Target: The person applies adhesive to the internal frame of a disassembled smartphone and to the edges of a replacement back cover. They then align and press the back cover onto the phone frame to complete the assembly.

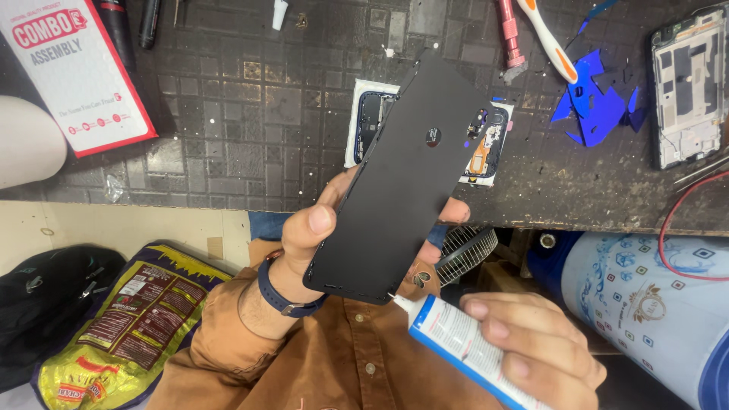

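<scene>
Glue tube (463, 342), lower end behind right hand (531, 353)

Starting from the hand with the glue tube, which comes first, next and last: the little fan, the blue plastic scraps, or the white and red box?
Measured from the right hand in the head view:
1. Little fan, just above it, under the bench edge.
2. Blue plastic scraps, up on the bench, to the right.
3. White and red box, far across in the top left corner.
</scene>
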